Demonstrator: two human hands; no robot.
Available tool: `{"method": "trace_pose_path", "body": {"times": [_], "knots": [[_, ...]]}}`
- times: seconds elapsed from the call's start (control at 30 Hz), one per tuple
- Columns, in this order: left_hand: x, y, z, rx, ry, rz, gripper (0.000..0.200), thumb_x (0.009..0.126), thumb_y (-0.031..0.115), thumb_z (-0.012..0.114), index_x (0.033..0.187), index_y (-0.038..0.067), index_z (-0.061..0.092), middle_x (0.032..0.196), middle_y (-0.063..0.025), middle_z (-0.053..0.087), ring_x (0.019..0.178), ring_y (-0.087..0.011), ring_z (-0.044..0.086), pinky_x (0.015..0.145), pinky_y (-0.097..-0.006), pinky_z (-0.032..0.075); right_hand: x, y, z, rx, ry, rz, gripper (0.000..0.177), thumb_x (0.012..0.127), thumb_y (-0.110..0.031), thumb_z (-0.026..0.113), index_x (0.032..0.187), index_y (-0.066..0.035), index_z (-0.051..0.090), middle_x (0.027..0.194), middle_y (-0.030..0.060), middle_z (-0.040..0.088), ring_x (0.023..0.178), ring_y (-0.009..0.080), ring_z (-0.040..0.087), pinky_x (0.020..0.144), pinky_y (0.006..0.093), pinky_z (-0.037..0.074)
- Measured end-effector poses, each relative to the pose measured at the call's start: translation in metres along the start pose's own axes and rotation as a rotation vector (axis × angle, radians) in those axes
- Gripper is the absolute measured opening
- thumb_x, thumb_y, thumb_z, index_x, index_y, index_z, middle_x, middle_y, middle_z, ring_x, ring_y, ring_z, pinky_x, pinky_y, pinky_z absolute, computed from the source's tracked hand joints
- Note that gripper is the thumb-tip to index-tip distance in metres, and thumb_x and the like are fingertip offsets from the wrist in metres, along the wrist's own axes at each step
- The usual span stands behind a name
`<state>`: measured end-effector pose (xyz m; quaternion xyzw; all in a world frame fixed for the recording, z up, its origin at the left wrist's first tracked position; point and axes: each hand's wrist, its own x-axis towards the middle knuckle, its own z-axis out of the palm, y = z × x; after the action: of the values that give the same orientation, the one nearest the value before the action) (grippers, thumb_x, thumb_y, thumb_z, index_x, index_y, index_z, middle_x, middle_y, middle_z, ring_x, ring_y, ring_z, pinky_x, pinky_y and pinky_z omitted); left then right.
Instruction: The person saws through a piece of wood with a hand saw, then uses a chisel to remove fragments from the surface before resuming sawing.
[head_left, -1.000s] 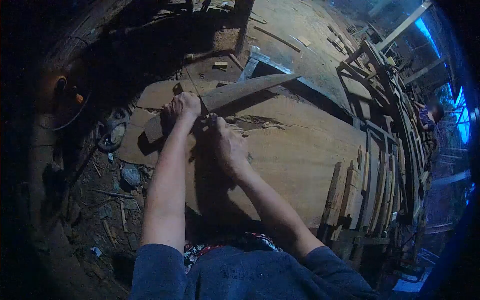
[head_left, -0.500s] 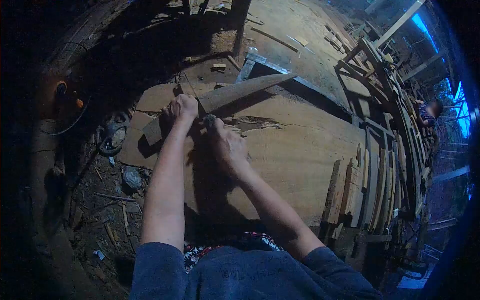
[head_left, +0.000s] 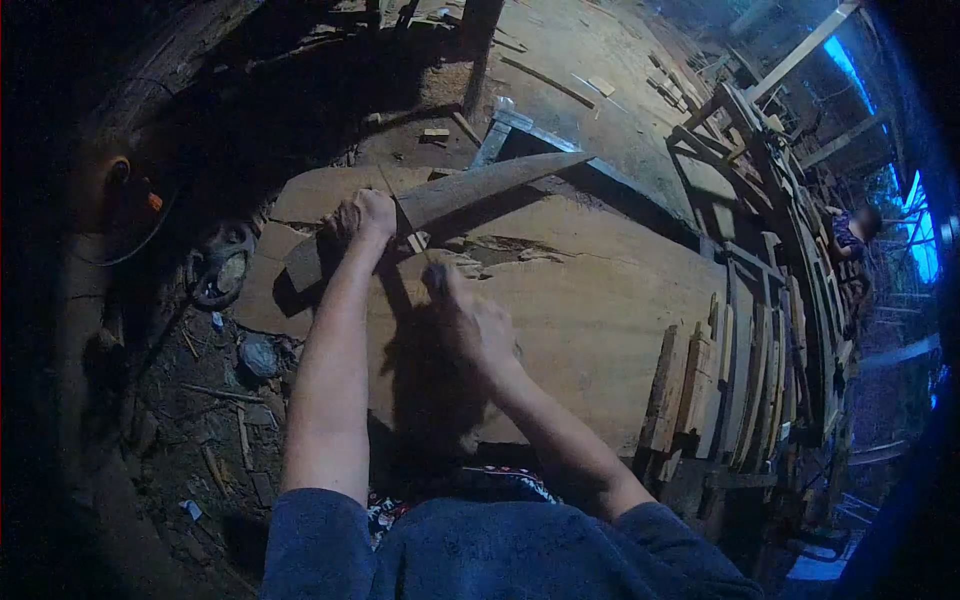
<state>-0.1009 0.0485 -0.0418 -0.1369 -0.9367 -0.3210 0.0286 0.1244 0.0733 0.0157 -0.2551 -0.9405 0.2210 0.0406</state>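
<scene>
A long tapered wooden plank [head_left: 480, 190] lies slantwise across a broad wooden slab [head_left: 570, 310]. My left hand [head_left: 362, 214] is closed over the plank's near-left part, pressing it down; its fingertips are partly hidden. In my right hand [head_left: 475, 325] is the dark handle of a handsaw [head_left: 405, 209], fingers wrapped round it. The saw's thin blade, seen almost edge-on, crosses the plank just right of my left hand. A small pale patch of wood [head_left: 417, 241] shows beside the blade. Behind it, the slab has a rough, split hollow [head_left: 510, 250].
Several upright boards [head_left: 700, 385] stand along the slab's right side. A metal-looking frame edge [head_left: 600, 180] runs behind the plank. On the left ground are a round wheel-like part [head_left: 222, 265], a crumpled plastic bag [head_left: 259, 355] and wood scraps. Another person [head_left: 852, 235] is at far right.
My right hand has drawn back toward my body and slightly right with the saw, showing more blade and the pale patch. My left hand and the plank stay in place.
</scene>
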Motion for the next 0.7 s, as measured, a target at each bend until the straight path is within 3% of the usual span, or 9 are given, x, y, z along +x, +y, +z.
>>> {"method": "trace_pose_path", "body": {"times": [0.03,0.07,0.17,0.27,0.37,0.47,0.53,0.63,0.7], "knots": [[-0.003,0.002,-0.004,0.045,0.039,0.024,0.036,0.08,0.029,0.047,0.08,0.0,0.067,0.086,-0.023,0.065,0.082,-0.0385,0.063,0.073,-0.0484,0.048,-0.007,-0.004,-0.009,-0.058,-0.184,0.132,0.026,0.088,-0.023,0.046,0.11,-0.011,0.041,0.085,0.0212,0.063,0.078,0.04,0.062,0.065,0.0503,0.047],[-0.007,0.007,-0.011,0.041,0.036,0.01,0.036,0.08,0.029,0.047,0.08,0.0,0.067,0.086,-0.023,0.065,0.082,-0.0385,0.063,0.073,-0.0484,0.048,-0.003,0.0,-0.003,-0.068,-0.195,0.129,0.026,0.088,-0.023,0.046,0.11,-0.011,0.041,0.085,0.0212,0.063,0.078,0.04,0.062,0.065,0.0503,0.047],[-0.011,0.013,-0.018,0.175,-0.05,-0.018,0.034,0.079,0.028,0.048,0.078,0.001,0.067,0.085,-0.0227,0.065,0.082,-0.04,0.062,0.073,-0.0484,0.047,0.02,0.003,0.018,-0.064,-0.04,0.058,0.029,0.086,-0.018,0.046,0.113,-0.009,0.038,0.084,0.022,0.064,0.077,0.0349,0.065,0.066,0.0463,0.05],[0.012,-0.017,0.021,0.114,-0.048,-0.042,0.035,0.08,0.029,0.048,0.079,0.0,0.068,0.085,-0.0217,0.065,0.082,-0.041,0.062,0.073,-0.0485,0.047,0.041,-0.006,0.017,-0.054,0.009,0.046,0.032,0.088,-0.025,0.046,0.116,-0.011,0.039,0.08,0.0178,0.064,0.075,0.0364,0.063,0.064,0.0495,0.047],[0.016,-0.018,0.031,-0.03,0.025,-0.11,0.037,0.08,0.029,0.046,0.081,-0.001,0.068,0.086,-0.0218,0.065,0.083,-0.0409,0.062,0.073,-0.0486,0.047,0.013,0.004,0.007,0.008,0.062,-0.06,0.033,0.085,-0.023,0.049,0.114,-0.01,0.038,0.082,0.0228,0.064,0.078,0.035,0.065,0.067,0.0476,0.05],[-0.004,0.007,-0.006,0.127,0.014,-0.099,0.037,0.081,0.028,0.046,0.081,-0.002,0.067,0.087,-0.0223,0.065,0.082,-0.0386,0.063,0.072,-0.0486,0.047,-0.008,0.001,-0.005,-0.119,-0.154,0.076,0.033,0.085,-0.026,0.049,0.112,-0.011,0.038,0.083,0.0209,0.064,0.078,0.0335,0.065,0.066,0.0446,0.05],[-0.004,0.003,0.002,0.015,-0.005,-0.073,0.038,0.081,0.03,0.046,0.081,-0.002,0.067,0.087,-0.0224,0.065,0.081,-0.0364,0.064,0.069,-0.0485,0.047,0.007,0.003,0.009,0.072,0.018,-0.029,0.028,0.089,-0.023,0.044,0.112,-0.008,0.04,0.082,0.0208,0.063,0.078,0.0396,0.062,0.066,0.0505,0.046],[-0.008,0.007,-0.015,0.094,-0.036,0.005,0.038,0.081,0.032,0.049,0.075,-0.001,0.066,0.082,-0.0209,0.065,0.075,-0.0342,0.064,0.065,-0.0472,0.047,0.061,-0.005,0.032,-0.049,0.007,0.052,0.028,0.089,-0.024,0.044,0.113,-0.012,0.041,0.081,0.0218,0.063,0.077,0.0413,0.062,0.066,0.0524,0.045],[0.004,-0.003,0.004,0.093,-0.042,-0.042,0.037,0.082,0.031,0.048,0.072,0.0,0.065,0.079,-0.0199,0.065,0.075,-0.0333,0.064,0.065,-0.0457,0.047,0.051,0.007,0.04,-0.118,0.097,-0.042,0.034,0.089,-0.02,0.044,0.122,-0.012,0.039,0.084,0.0192,0.064,0.075,0.0342,0.064,0.061,0.0452,0.049]]}}
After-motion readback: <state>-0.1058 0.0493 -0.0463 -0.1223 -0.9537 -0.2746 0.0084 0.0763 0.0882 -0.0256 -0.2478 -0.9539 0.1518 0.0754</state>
